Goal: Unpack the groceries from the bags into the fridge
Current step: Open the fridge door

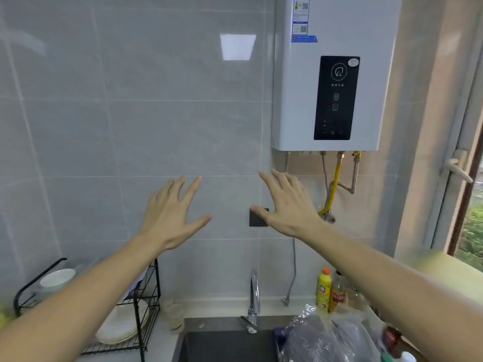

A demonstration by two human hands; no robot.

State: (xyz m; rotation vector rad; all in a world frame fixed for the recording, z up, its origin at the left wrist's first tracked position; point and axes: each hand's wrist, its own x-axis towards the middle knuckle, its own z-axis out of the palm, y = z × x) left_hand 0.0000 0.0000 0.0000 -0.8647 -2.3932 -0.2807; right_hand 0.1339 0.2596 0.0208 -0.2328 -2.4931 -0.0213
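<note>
Hovering spread and empty above the sink (224, 346), both hands; the bag (321, 338) (clear plastic) lies below the right hand (290, 205), nearer than the left hand (170, 212).

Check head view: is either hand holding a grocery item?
No. The left hand and right hand are raised before the tiled wall, fingers spread, holding nothing.
</note>
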